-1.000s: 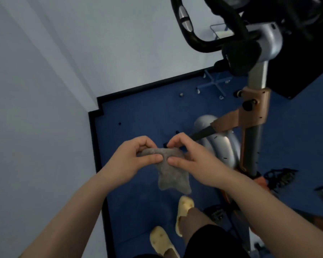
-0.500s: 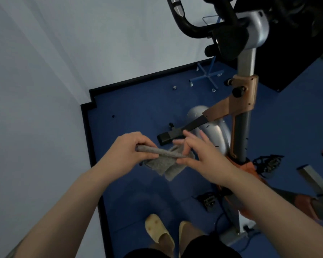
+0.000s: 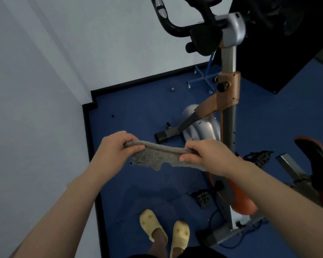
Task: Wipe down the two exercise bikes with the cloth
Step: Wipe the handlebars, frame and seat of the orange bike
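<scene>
Grey fuzzy cloth (image 3: 158,155) stretched out sideways in mid-air, top edge pulled taut, lower edge sagging ragged, pinched at each end. Just beyond it stands an exercise bike (image 3: 228,101): upright grey post, tan bracket, silver flywheel housing low on the blue floor, black handlebars up top, orange body near the pedals. A second bike's black-and-orange part (image 3: 317,157) shows at the right edge.

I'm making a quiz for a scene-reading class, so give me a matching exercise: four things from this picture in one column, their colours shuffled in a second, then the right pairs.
Things:
1. cloth
2. slippers
3. floor
4. handlebar

Colours:
A. black
B. pale yellow
C. grey
D. blue

Pairs: 1-C, 2-B, 3-D, 4-A
</scene>
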Available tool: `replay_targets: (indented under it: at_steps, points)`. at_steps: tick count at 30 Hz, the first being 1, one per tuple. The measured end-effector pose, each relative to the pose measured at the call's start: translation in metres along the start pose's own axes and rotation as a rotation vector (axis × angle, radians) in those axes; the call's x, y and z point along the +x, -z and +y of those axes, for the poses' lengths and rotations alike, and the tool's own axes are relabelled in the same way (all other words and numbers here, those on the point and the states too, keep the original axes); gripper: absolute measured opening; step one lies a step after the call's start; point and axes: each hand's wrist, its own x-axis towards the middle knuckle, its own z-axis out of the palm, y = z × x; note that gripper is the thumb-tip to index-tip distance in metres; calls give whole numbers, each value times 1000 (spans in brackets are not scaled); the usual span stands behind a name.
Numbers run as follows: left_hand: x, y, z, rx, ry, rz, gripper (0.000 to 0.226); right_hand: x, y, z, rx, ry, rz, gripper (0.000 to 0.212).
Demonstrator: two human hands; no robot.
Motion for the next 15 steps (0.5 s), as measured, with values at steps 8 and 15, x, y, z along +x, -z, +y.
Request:
replay_targets:
  at_steps: [8,15]
  points:
    - [-78,-30,-2,25,40,183,18,-17,-43,-19,370,-202,175,32]
    - [-154,-80,12,131,-105,22,49,-41,-72,-63,1357,-528,19,28]
